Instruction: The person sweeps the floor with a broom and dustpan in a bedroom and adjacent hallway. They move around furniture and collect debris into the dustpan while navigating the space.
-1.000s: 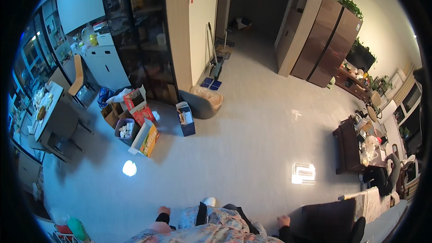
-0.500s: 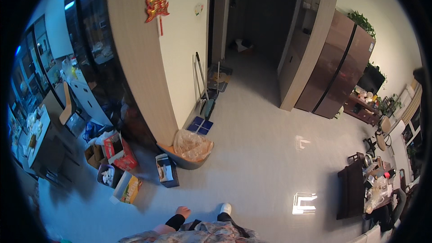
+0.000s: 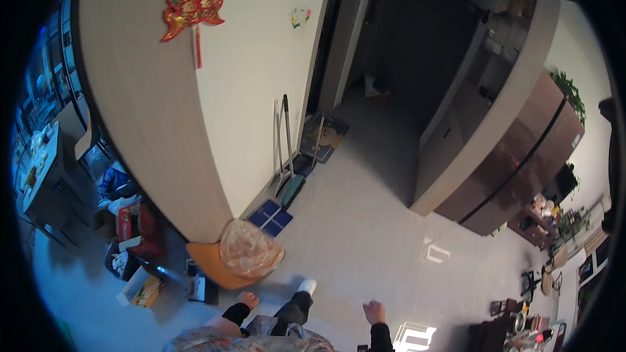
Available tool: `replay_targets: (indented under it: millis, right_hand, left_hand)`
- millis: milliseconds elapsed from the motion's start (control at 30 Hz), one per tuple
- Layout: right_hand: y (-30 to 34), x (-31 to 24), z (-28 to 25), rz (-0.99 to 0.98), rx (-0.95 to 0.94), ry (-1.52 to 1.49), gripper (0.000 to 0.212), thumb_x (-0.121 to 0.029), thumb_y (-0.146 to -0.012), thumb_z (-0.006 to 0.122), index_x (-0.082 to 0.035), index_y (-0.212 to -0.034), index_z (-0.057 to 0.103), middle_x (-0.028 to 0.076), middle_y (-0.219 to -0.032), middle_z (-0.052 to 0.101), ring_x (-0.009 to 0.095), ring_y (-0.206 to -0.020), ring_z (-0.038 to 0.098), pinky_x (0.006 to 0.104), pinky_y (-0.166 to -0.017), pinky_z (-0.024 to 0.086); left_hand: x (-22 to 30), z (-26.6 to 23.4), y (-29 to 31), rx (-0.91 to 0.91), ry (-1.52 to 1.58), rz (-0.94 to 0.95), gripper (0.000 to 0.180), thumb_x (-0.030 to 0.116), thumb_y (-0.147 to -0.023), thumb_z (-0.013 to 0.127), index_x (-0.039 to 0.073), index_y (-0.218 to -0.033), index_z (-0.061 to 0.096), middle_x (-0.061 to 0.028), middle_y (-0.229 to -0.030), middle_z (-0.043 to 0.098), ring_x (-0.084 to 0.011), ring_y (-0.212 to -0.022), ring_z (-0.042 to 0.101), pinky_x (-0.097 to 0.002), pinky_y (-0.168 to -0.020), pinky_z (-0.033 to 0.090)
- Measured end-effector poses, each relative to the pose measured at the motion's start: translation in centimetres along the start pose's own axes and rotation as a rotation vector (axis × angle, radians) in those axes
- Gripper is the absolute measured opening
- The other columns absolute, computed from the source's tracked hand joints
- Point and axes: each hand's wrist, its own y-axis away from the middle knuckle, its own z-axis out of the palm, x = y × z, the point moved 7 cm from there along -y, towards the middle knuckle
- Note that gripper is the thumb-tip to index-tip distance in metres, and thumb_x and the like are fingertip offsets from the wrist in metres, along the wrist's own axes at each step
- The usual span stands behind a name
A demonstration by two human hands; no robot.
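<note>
Head view: clear plastic [image 3: 251,251] is lying at twelve o'clock from the left hand [image 3: 248,299], right hand [image 3: 374,312] farther; neither is visibly holding anything, grip closure unclear.

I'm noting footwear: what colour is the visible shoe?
The shoe is white; it shows best in the head view.

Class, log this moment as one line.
left hand: seemingly empty; right hand: seemingly empty; white shoe: in view; clear plastic: on orange surface
</note>
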Motion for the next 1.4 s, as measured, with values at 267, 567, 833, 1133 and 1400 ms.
replay_targets:
  millis: [267,567,833,1133,1400]
  right_hand:
    - [-1.2,23.7,2.0,0.525,-0.496,0.434,0.032,-0.036,-0.068,0.057,-0.004,-0.072,0.06,0.013,-0.064,0.06,0.026,-0.067,0.058,0.0382,-0.063,0.046]
    - [-29.0,18.3,-2.0,0.672,-0.39,0.231,0.031,-0.034,-0.068,0.057,-0.004,-0.067,0.058,0.011,-0.058,0.058,0.025,-0.061,0.057,0.0373,-0.059,0.046]
    - [-56.3,30.9,-3.4,0.53,-0.323,0.321,0.03,-0.033,-0.068,0.058,-0.003,-0.062,0.057,0.01,-0.053,0.057,0.025,-0.056,0.057,0.0366,-0.056,0.046]
    - [-97.0,14.3,-8.2,0.424,-0.186,-0.392,0.022,-0.015,-0.07,0.056,-0.008,-0.053,0.044,0.002,-0.044,0.041,0.016,-0.035,0.04,0.0305,-0.033,0.034]
    - [-115.6,-2.5,-5.6,0.35,-0.242,-0.464,0.022,-0.01,-0.074,0.056,-0.004,-0.055,0.046,0.005,-0.047,0.036,0.019,-0.042,0.043,0.0339,-0.039,0.036]
  left_hand:
    - [5.7,2.9,-21.9,0.191,-0.079,0.246,0.021,0.025,-0.069,0.051,0.005,-0.073,0.057,-0.0155,-0.073,0.058,-0.0306,-0.074,0.056,-0.039,-0.067,0.044]
    - [21.8,-6.2,-43.5,0.036,0.346,-0.204,0.027,0.027,-0.069,0.055,0.005,-0.059,0.044,-0.016,-0.059,0.049,-0.0295,-0.059,0.05,-0.0407,-0.055,0.037]
    - [27.6,-10.2,-59.1,0.182,0.35,-0.38,0.026,0.028,-0.067,0.059,0.003,-0.067,0.053,-0.0117,-0.061,0.053,-0.0284,-0.062,0.054,-0.0364,-0.059,0.042]
    - [28.2,-22.9,-76.7,0.555,0.48,-0.469,0.05,0.033,-0.067,0.065,0.0,-0.101,0.047,-0.0148,-0.095,0.056,-0.0274,-0.089,0.054,-0.0343,-0.074,0.044]
    - [25.2,-35.5,-90.5,0.804,0.41,-0.86,0.071,0.036,-0.065,0.067,-0.006,-0.113,0.036,-0.0263,-0.109,0.046,-0.0355,-0.099,0.048,-0.0395,-0.083,0.041]
